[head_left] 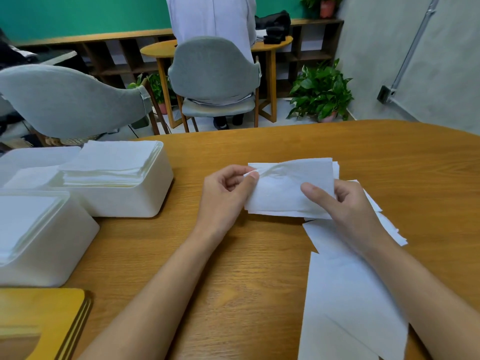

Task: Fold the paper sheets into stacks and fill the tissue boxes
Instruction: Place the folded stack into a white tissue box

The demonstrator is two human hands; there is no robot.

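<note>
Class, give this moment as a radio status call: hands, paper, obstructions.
Left hand pinches folded sheet at left corner; right hand grips its right edge. Loose sheets under right forearm. White boxes at left hold stacks. No obstruction seen between.

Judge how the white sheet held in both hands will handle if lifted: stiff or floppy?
Probably floppy: the thin white paper sheet wrinkles and sags between the left hand and right hand. Likely very light, since fingertip pinches hold it. Possibly tear-prone; it looks tissue-thin.

The stack of flat yellow wooden lids (39, 315) runs off the bottom-left corner. The right hand (348, 206) hides part of the loose white paper sheets (345, 294), whose longest strip is cut off at the bottom edge.
</note>
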